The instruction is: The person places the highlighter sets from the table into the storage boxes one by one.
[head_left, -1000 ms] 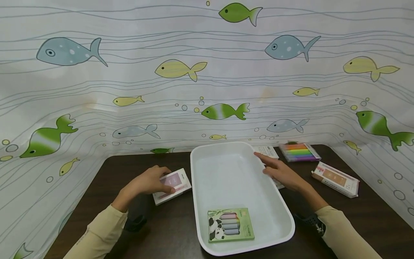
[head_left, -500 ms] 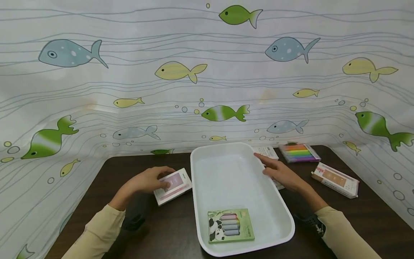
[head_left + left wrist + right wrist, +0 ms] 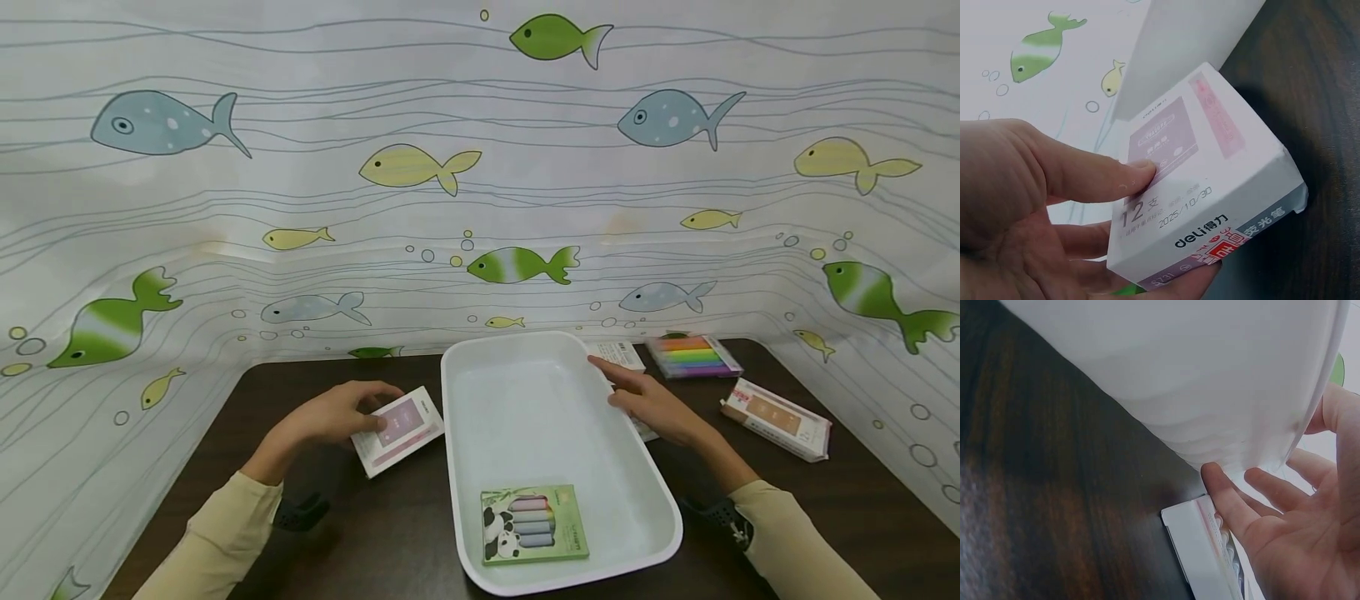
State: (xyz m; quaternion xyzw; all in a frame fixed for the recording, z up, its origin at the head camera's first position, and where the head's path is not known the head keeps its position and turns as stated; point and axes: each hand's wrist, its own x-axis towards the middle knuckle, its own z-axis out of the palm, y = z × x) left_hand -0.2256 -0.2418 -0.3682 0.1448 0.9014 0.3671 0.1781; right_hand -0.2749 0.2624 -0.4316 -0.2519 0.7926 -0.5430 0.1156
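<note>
My left hand (image 3: 330, 415) grips a white and mauve box of highlighters (image 3: 397, 432) at the left of the white tray (image 3: 540, 408). In the left wrist view the thumb (image 3: 1138, 178) presses the box's front while the other fingers are behind and under it. My right hand (image 3: 660, 407) holds the tray's right rim. Seen from the right wrist, its fingers lie along the outer wall and the thumb reaches over the rim. A green box of pens with pandas (image 3: 534, 523) lies in the tray's near end.
A white box (image 3: 618, 354) is partly hidden behind the tray and right hand. Farther right lie a clear pack of rainbow-coloured pens (image 3: 693, 357) and a white and brown box (image 3: 776, 419). Fish-printed sheeting (image 3: 420, 208) encloses the dark table (image 3: 375, 533).
The left hand has drawn back slightly left and the highlighter box has tilted, its thumb sliding left across the front. The right hand and the tray stay in place.
</note>
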